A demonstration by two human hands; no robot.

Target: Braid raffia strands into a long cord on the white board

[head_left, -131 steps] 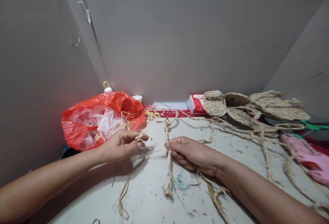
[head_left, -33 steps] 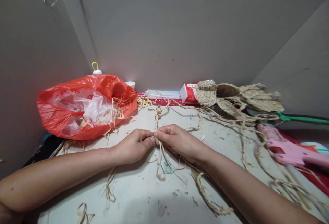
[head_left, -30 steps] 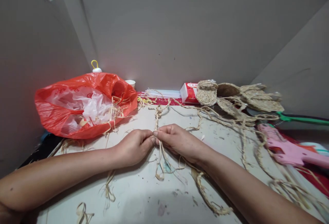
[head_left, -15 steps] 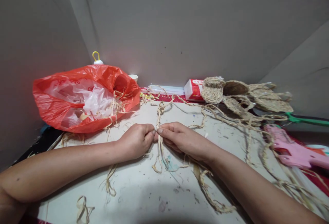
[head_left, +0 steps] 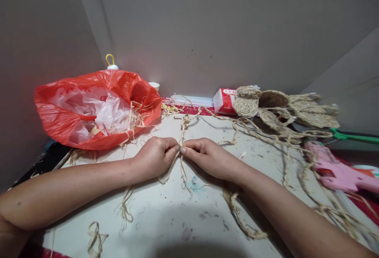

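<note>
A thin braided straw cord (head_left: 183,126) runs from the back of the white table toward me and ends between my two hands. My left hand (head_left: 156,156) is closed, its thumb and forefinger pinching straw strands (head_left: 168,173) that trail down to the left. Opposite it, my right hand (head_left: 209,157) pinches the cord where the braid ends, fingertips almost touching the left ones. Loose strands (head_left: 184,175) hang below the pinch onto the tabletop. The exact crossing of the strands is hidden by my fingertips.
A red plastic bag (head_left: 63,122) with straw scraps lies at the back left. A tissue pack (head_left: 223,101), woven straw pieces (head_left: 314,110) and a pink glue gun (head_left: 333,167) sit on the right. Braided lengths (head_left: 245,226) lie near my right forearm.
The hanging strands have parted: some now trail left from my left hand, while the others hang under the braid. Both hands remain at the braid's end.
</note>
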